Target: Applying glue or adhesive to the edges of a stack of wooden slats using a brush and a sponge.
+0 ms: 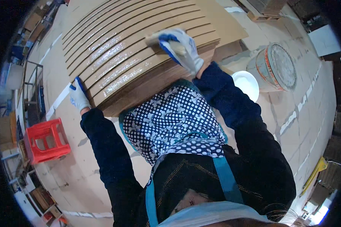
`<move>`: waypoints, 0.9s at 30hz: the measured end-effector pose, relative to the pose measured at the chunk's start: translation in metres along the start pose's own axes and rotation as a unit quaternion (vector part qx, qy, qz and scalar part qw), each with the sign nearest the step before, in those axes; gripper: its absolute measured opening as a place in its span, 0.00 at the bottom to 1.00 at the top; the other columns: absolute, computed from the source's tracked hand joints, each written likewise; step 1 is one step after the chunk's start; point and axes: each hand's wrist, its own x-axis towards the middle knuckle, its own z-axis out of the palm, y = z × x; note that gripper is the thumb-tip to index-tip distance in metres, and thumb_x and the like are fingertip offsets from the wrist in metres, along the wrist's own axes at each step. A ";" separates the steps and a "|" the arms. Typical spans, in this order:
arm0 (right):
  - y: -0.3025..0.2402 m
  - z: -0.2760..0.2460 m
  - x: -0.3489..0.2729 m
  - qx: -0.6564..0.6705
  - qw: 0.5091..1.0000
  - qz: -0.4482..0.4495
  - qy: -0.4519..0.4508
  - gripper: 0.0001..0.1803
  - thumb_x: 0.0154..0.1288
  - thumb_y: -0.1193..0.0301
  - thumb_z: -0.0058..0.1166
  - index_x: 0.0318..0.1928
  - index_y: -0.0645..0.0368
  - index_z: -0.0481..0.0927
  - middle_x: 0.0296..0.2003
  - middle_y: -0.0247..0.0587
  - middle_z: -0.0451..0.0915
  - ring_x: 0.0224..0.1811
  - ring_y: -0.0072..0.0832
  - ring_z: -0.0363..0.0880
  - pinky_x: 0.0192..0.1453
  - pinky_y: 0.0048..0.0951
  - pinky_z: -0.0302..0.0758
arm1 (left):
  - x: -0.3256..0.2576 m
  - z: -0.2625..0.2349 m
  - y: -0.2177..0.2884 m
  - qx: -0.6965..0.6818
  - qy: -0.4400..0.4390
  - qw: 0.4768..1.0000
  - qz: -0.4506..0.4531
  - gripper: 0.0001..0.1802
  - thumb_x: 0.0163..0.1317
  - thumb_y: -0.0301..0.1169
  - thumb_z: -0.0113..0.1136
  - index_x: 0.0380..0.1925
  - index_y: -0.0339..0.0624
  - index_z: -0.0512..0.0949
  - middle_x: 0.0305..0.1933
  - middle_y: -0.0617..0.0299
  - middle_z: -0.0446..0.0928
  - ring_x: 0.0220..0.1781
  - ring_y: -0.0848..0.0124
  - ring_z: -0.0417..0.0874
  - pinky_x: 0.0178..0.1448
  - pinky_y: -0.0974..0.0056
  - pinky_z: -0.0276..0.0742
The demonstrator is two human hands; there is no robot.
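A stack of brown cardboard sheets (pixel 155 62) lies in front of me, its top sheets fanned out in overlapping strips. Wet, shiny streaks cover many of the strips. My right hand (pixel 183 51), in a white and blue glove, is closed around a wide flat brush (pixel 152 39). The brush is over the strips on the right half of the stack; whether its bristles touch them I cannot tell. My left hand (pixel 78 95), gloved the same way, rests at the near left corner of the stack with its fingers stretched along the edge.
Right of the stack are a white bowl (pixel 246 85) and a large round bucket (pixel 279 68) with a crusted pale top. A red plastic stool (pixel 48 140) stands on the floor at left. Metal racks (pixel 32 85) line the left side, and a pallet (pixel 259 15) is at the far right.
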 end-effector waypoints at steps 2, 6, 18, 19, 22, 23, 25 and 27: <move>0.005 -0.016 -0.029 0.107 0.994 -0.003 -0.005 0.13 0.56 0.75 0.59 0.44 0.58 0.81 0.41 0.45 0.80 0.45 0.38 0.79 0.51 0.33 0.76 | 0.004 -0.001 -0.004 0.021 0.007 1.000 -0.005 0.32 0.61 0.59 0.52 0.36 0.34 0.77 0.37 0.41 0.80 0.41 0.47 0.80 0.46 0.50 0.70; 0.006 -0.071 -0.130 0.228 0.966 0.120 0.018 0.13 0.57 0.76 0.57 0.44 0.61 0.80 0.44 0.47 0.80 0.47 0.35 0.79 0.55 0.32 0.74 | 0.013 -0.001 -0.022 0.046 -0.004 0.999 0.015 0.34 0.62 0.60 0.49 0.39 0.34 0.77 0.36 0.41 0.80 0.41 0.46 0.79 0.46 0.50 0.70; 0.199 -0.013 -0.305 0.268 0.646 0.576 0.423 0.10 0.62 0.70 0.60 0.42 0.61 0.79 0.36 0.35 0.81 0.34 0.29 0.78 0.38 0.34 0.76 | -0.025 -0.080 0.003 -0.043 -0.181 0.982 -0.012 0.16 0.66 0.50 0.54 0.28 0.53 0.76 0.20 0.76 0.63 0.19 0.81 0.59 0.20 0.71 0.52; 0.213 -0.011 -0.309 0.296 0.615 0.578 0.448 0.11 0.62 0.70 0.59 0.43 0.61 0.79 0.38 0.36 0.81 0.35 0.30 0.78 0.39 0.34 0.76 | -0.036 -0.082 -0.003 -0.133 -0.196 0.967 -0.093 0.17 0.66 0.51 0.53 0.27 0.53 0.76 0.21 0.75 0.62 0.19 0.80 0.59 0.20 0.71 0.54; 0.247 -0.025 -0.326 0.172 0.726 0.616 0.252 0.15 0.65 0.67 0.56 0.48 0.63 0.78 0.41 0.43 0.81 0.41 0.34 0.79 0.45 0.33 0.76 | -0.054 -0.084 -0.032 -0.218 -0.241 0.929 -0.175 0.19 0.67 0.50 0.53 0.37 0.46 0.78 0.20 0.72 0.60 0.19 0.78 0.59 0.21 0.72 0.61; 0.252 -0.029 -0.333 -0.068 0.828 0.554 0.054 0.17 0.65 0.64 0.55 0.48 0.64 0.77 0.41 0.44 0.81 0.42 0.35 0.79 0.47 0.34 0.76 | -0.055 -0.083 -0.043 -0.217 -0.218 0.942 -0.135 0.18 0.66 0.45 0.55 0.47 0.43 0.74 0.22 0.71 0.60 0.20 0.77 0.59 0.23 0.72 0.64; 0.252 -0.034 -0.345 -0.157 0.821 0.538 -0.109 0.19 0.65 0.61 0.52 0.49 0.61 0.76 0.39 0.45 0.81 0.42 0.37 0.79 0.47 0.37 0.76 | -0.055 -0.082 -0.060 -0.329 -0.231 0.904 -0.144 0.26 0.65 0.35 0.58 0.61 0.40 0.67 0.24 0.71 0.60 0.23 0.76 0.61 0.26 0.71 0.67; 0.240 -0.034 -0.345 -0.062 0.821 0.563 -0.072 0.19 0.65 0.59 0.49 0.49 0.58 0.76 0.36 0.45 0.81 0.42 0.39 0.78 0.45 0.40 0.76 | -0.054 -0.089 -0.071 -0.028 -0.252 0.962 0.100 0.39 0.52 0.31 0.68 0.63 0.37 0.64 0.41 0.57 0.70 0.41 0.67 0.73 0.44 0.64 0.73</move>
